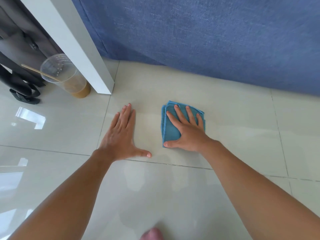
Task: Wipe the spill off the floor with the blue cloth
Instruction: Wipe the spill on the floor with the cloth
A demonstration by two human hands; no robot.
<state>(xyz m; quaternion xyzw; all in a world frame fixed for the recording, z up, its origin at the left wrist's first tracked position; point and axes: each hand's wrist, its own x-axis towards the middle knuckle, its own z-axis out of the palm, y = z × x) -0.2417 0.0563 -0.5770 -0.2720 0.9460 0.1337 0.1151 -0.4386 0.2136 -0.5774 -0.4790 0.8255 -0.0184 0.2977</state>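
A folded blue cloth [170,129] lies flat on the pale tiled floor [233,135] in the middle of the view. My right hand [186,131] presses down on it with fingers spread, thumb at the cloth's near corner. My left hand [121,135] rests flat on the bare tile to the left of the cloth, fingers together, thumb out, holding nothing. I cannot make out a distinct spill; the tile around the cloth shows only a faint sheen.
A clear plastic cup [69,78] with brown drink and a wooden stirrer stands at the left beside a white furniture leg [90,63]. Blue fabric furniture [207,35] runs along the back. A dark bag with straps [20,66] sits far left.
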